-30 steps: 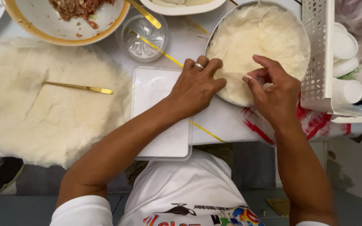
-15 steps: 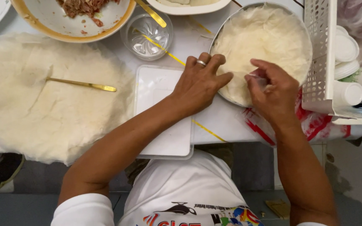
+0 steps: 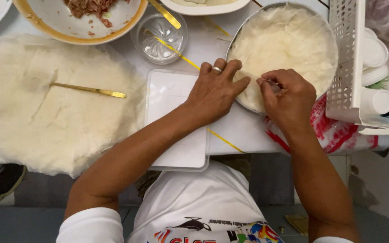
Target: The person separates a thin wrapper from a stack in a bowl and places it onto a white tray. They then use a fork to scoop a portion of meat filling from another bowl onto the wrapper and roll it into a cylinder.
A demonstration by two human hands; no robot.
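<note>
A stack of thin round pale wrappers (image 3: pixel 289 45) lies on a round metal plate (image 3: pixel 231 40) at the upper right. My left hand (image 3: pixel 214 92), with a ring on one finger, rests flat on the near edge of the stack. My right hand (image 3: pixel 287 96) pinches the edge of the top wrapper between thumb and fingers, right beside the left hand. A white rectangular tray (image 3: pixel 176 130) lies empty under my left forearm.
A large spread sheet of wrappers (image 3: pixel 37 117) covers the left, with a gold utensil (image 3: pixel 88 90) on it. A bowl of minced filling (image 3: pixel 77 18) and a small glass dish (image 3: pixel 158 38) stand at the top. A white perforated basket (image 3: pixel 345 67) with cups is at the right.
My right hand has shifted a little left along the wrapper edge and closed its pinch. My left hand stays pressed on the stack.
</note>
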